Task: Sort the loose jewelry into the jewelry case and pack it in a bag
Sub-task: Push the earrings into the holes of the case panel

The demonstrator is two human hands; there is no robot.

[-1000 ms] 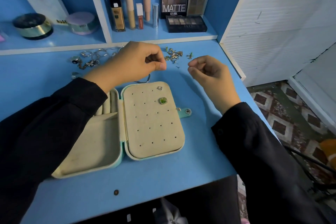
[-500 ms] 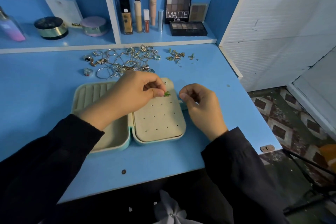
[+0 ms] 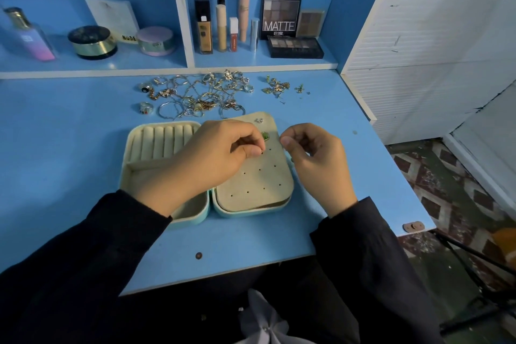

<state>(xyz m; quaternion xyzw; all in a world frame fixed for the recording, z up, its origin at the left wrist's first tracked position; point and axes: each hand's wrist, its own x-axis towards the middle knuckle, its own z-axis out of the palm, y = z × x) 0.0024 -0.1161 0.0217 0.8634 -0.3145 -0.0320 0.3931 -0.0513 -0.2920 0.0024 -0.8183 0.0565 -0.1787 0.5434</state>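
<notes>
On the blue desk (image 3: 83, 148) lies an open jewelry case (image 3: 195, 218). Over its holed panel (image 3: 257, 184) the left hand (image 3: 212, 159) pinches a small piece (image 3: 262, 151) between thumb and forefinger. The right hand (image 3: 315, 159) is just beside it with its fingers curled; I cannot tell if it holds something. A green earring (image 3: 265, 136) and a silver stud (image 3: 259, 120) sit in the panel. Loose jewelry (image 3: 201, 95) lies behind the case, near the shelf (image 3: 111, 72).
</notes>
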